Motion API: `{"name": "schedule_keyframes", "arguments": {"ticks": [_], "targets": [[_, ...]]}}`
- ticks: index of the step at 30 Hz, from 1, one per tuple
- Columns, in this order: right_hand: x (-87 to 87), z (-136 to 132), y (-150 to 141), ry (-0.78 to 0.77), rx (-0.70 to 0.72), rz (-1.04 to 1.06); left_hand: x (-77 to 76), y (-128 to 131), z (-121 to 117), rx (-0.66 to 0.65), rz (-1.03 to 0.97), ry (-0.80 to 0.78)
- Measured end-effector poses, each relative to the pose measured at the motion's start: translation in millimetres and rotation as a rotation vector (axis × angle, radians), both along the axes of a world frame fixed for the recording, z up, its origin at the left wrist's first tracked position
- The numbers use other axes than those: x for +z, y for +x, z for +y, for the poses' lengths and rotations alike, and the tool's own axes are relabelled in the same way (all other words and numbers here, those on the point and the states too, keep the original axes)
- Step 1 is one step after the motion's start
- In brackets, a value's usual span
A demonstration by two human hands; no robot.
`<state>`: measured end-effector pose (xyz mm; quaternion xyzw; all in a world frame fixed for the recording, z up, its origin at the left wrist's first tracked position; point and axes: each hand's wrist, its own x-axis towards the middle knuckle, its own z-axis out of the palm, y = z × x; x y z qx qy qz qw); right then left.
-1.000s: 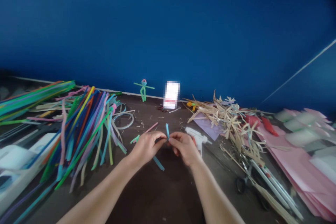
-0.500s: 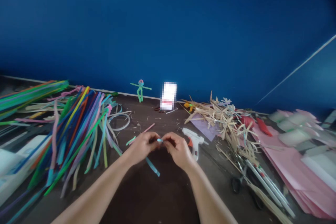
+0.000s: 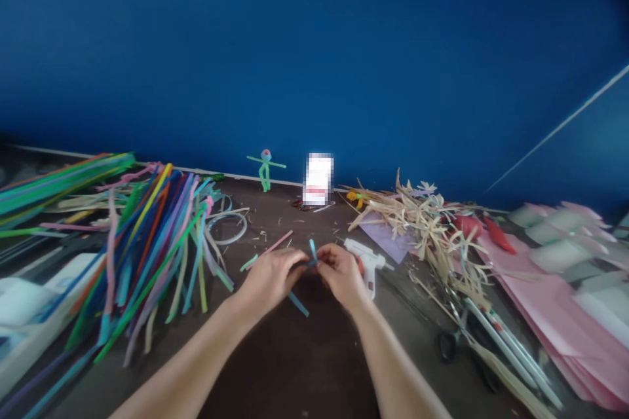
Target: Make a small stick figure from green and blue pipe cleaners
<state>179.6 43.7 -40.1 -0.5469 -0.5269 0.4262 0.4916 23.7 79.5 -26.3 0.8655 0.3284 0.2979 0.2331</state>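
Note:
A light blue pipe cleaner [image 3: 313, 251] is pinched between my two hands above the middle of the table, its short end pointing up. My left hand [image 3: 276, 273] is closed on it at the fingertips, and another blue length [image 3: 298, 304] sticks out below that hand; whether both are one piece is hidden. My right hand [image 3: 340, 273] grips the same pipe cleaner with thumb and finger. Just right of that hand lies a white glue gun [image 3: 369, 262]. Behind my left hand are a pink pipe cleaner [image 3: 276, 242] and a short green piece [image 3: 249, 262].
A green pipe-cleaner figure [image 3: 265, 173] stands by the blue wall, beside a blurred bright screen [image 3: 318, 178]. Bundled coloured pipe cleaners [image 3: 147, 236] cover the left. On the right are dried straw-like strips [image 3: 417, 216], scissors [image 3: 448, 345] and pink sheets [image 3: 555, 314].
The blue end tipped down between my fingertips half a second ago and now stands up again. Both hands keep close together. The whole view shifted slightly left, then partly back.

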Motion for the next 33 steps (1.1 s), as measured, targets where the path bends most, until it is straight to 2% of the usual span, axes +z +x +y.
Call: {"name": "schedule_keyframes", "arguments": {"ticks": [2, 5, 13, 17, 21, 24, 28, 33], "targets": [[-1.0, 0.4, 0.6, -0.012, 0.011, 0.026, -0.3, 0.4, -0.6, -0.001, 0.02, 0.018], [-0.4, 0.7, 1.0, -0.009, 0.045, 0.048, 2.4, -0.2, 0.1, 0.002, 0.012, -0.048], [6.2, -2.6, -1.2, 0.045, 0.15, 0.073, 11.2, -4.2, 4.5, -0.035, -0.061, -0.566], [10.7, -5.2, -2.7, 0.051, 0.172, 0.083, 9.3, -3.7, 7.4, -0.08, -0.099, -0.678], [12.9, -5.9, -2.0, -0.003, 0.165, 0.134, 10.4, -2.5, 6.1, -0.056, -0.096, -0.651], [13.5, -5.2, -1.1, -0.054, 0.151, 0.173, 12.4, -1.6, 2.1, 0.012, -0.047, -0.508], [12.6, -3.6, -1.8, -0.058, 0.085, 0.045, 12.3, -1.5, -1.8, 0.048, 0.015, -0.292], [9.6, -3.0, -2.7, -0.163, 0.085, 0.07, 10.8, -2.7, -1.0, 0.036, 0.026, -0.235]]}}
